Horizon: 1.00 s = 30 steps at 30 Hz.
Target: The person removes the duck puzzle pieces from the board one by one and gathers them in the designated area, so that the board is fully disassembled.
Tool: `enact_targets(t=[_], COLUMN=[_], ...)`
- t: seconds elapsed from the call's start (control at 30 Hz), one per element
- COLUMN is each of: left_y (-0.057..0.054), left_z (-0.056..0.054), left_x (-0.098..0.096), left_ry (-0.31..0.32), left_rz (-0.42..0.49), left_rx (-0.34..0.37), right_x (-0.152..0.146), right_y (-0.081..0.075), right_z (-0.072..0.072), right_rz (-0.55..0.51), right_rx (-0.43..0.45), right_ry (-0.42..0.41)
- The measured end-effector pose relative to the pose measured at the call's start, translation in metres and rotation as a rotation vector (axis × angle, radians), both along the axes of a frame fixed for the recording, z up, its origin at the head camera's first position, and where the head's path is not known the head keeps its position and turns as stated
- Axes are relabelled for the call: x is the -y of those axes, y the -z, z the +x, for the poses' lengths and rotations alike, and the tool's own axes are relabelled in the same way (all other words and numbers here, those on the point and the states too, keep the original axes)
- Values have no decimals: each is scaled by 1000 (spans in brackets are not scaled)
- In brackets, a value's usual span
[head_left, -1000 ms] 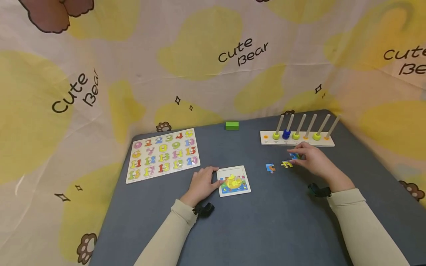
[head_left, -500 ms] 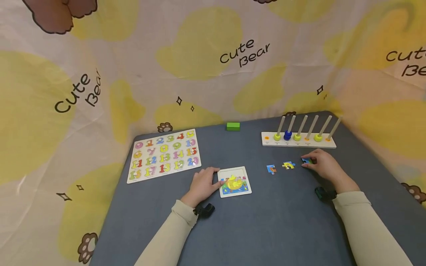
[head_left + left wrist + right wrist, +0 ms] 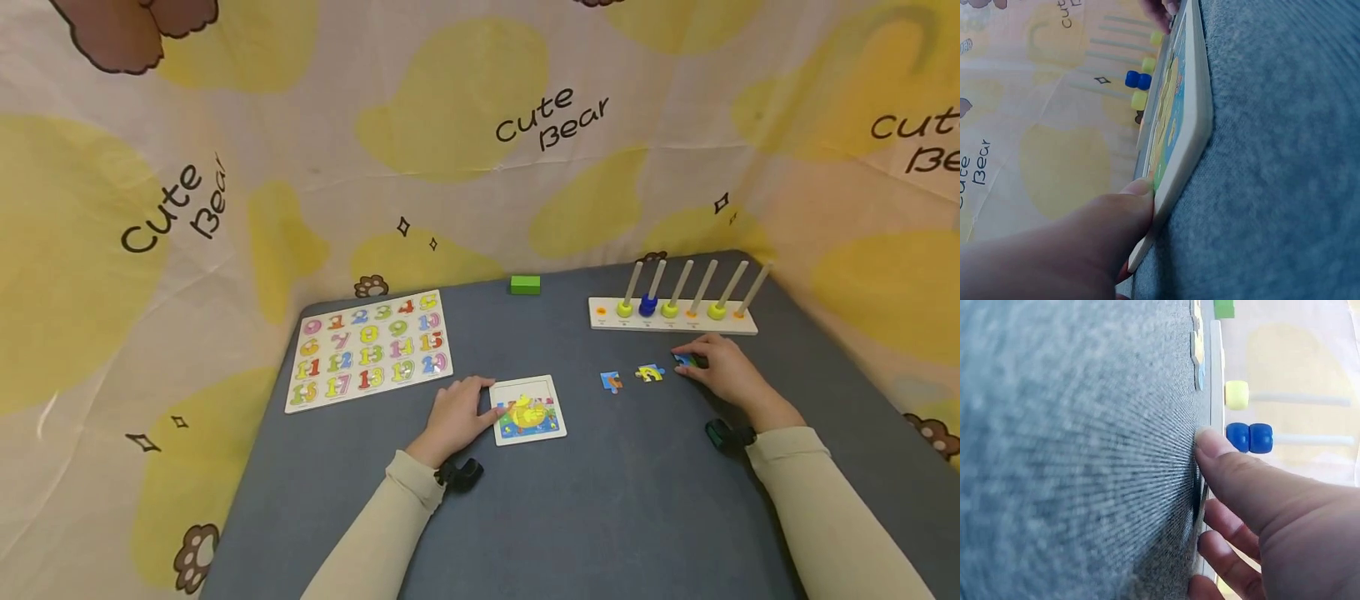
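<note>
My left hand (image 3: 457,417) grips the left edge of a small white-framed duck jigsaw puzzle board (image 3: 527,409) on the grey table. Its thumb (image 3: 1138,194) lies on the frame in the left wrist view. Over at the right, my right hand (image 3: 723,371) holds a blue puzzle piece (image 3: 684,360) between thumb and fingers, low at the table. The fingers partly cover it, and the right wrist view mostly hides it behind the thumb. Just left of that hand lie a yellow puzzle piece (image 3: 650,372) and a blue-and-orange puzzle piece (image 3: 611,382).
A white number puzzle board (image 3: 369,352) lies at the back left. A green block (image 3: 525,285) sits by the far edge. Behind my right hand stands a white peg stand (image 3: 672,323) with upright rods and yellow and blue beads.
The right hand has moved right, away from the yellow piece, with the blue piece, then shifted slightly back left. The left hand and duck puzzle board stay in place.
</note>
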State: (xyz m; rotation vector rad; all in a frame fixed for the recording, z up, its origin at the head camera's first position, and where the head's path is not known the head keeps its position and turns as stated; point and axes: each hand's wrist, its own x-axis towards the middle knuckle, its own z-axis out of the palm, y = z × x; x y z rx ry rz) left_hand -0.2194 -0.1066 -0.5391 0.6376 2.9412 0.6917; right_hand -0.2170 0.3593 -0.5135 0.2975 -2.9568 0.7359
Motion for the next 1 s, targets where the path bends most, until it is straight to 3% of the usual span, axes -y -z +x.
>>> enact_targets(t=[0.1, 0.23, 0.37, 0.43, 0.57, 0.7, 0.87, 1.0], left_y=[0, 1, 2, 2, 0, -5, -6, -4], left_z=[3, 5, 1, -2, -9, -11, -11, -10], left_x=[2, 7, 13, 17, 23, 25, 23, 23], left_ry=[15, 23, 56, 83, 129, 158, 188, 191], left_rz=[7, -1, -22, -33, -50, -50, -25, -18], left_rx=[14, 20, 7, 12, 39, 59, 57, 62], right_x=[3, 26, 75, 106, 169, 216, 241, 249], right_y=[2, -4, -24, -33, -41, -31, -12, -4], right_z=[2, 7, 7, 5, 3, -1, -7, -7], right_rz=[-24, -71, -125, -133, -157, -209, -238, -190], right_rx=[-5, -142, -291, -307, -196, 36, 229, 250], right_ry=[30, 61, -36, -121, -265, -336, -331, -334])
